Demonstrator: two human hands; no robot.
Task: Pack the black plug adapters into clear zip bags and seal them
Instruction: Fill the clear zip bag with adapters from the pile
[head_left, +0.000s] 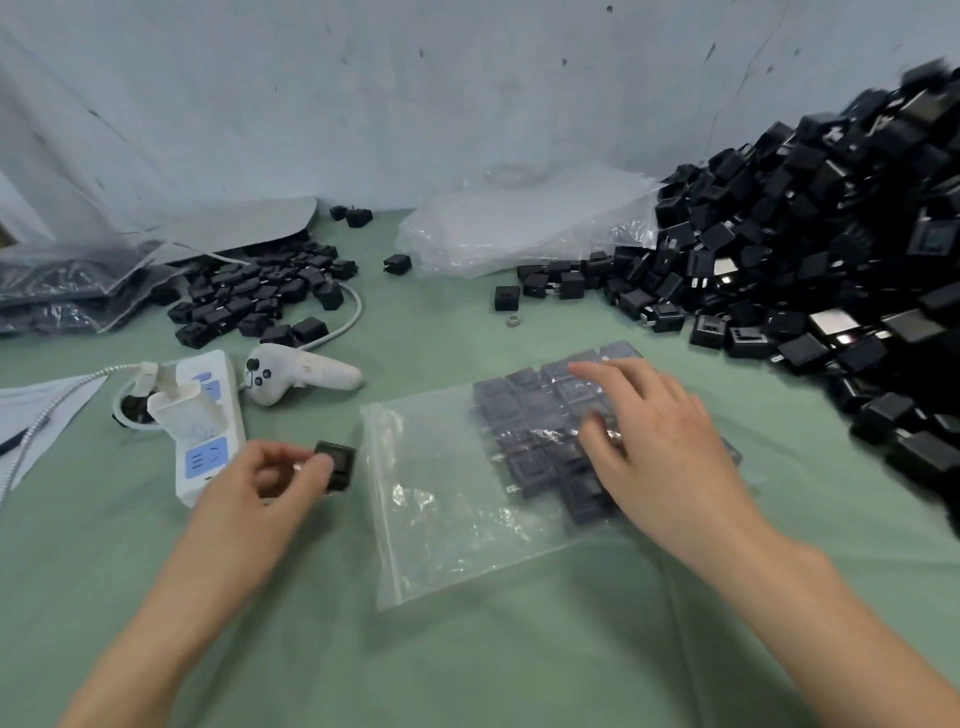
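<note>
So the clear zip bag (441, 519) lies flat on the green bench (467, 649), and everything else is placed off that. The packed adapters (540, 415) sit in rows in the far-right part of the bag, with the near-left part of it bare plastic. The right hand (670, 447) lies on top of those rows with fingers spread and fairly straight. Its grip is wide, holding nothing, just pressing down through the film. The left hand (270, 483) is just left of the bag's left edge, its grip pinched narrow around one black adapter (337, 462).

What I'd worry about: that left edge looks like the mouth, but I can't tell if it's actually parted. If the film is stuck flat, pushing the adapter in would just crumple the edge or shove the whole bag to the right. The prongs could also snag the plastic. If the right hand eases off, the neat rows could slide and bunch up, and the zip won't shut cleanly. The big loose heap (805, 260) right of the bag is close enough to spill against it. The power strip (208, 431) left of the bag crowds the left hand.
</note>
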